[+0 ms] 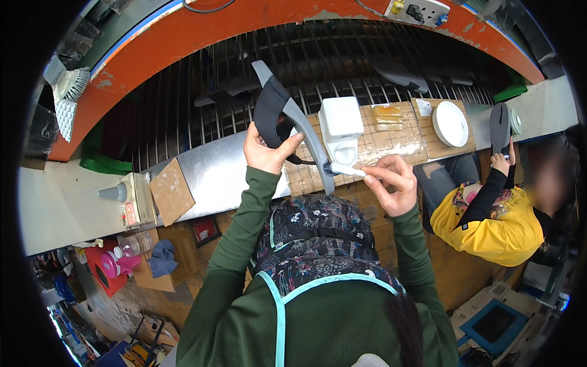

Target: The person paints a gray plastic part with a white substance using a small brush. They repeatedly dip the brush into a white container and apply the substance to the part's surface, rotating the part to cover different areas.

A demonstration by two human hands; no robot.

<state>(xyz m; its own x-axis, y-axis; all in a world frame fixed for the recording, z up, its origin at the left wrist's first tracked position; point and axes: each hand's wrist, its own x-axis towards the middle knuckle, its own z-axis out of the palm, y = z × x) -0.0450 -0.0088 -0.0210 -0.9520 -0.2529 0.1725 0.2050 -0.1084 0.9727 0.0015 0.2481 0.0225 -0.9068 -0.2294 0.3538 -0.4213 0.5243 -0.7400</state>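
A grey-soled sandal [298, 116] with a wide black strap is held up on edge by my left hand [271, 148], whose fingers and thumb close round the strap. Between the thumb and fingers of my right hand [393, 183] is a small white-handled brush [347, 169]. Its dark bristles touch the edge of the sole near its lower end. Just beyond the brush stands a white glue pot [340, 119] with a small cup at its near side.
Ahead runs a roller conveyor [177, 79] with more sandals on it. On the taped cardboard [391, 144] lie a yellowish block [387, 117] and a white bowl [450, 123]. At right a person in yellow [489, 220] holds a dark sole [499, 127]. A cardboard piece [172, 191] lies left.
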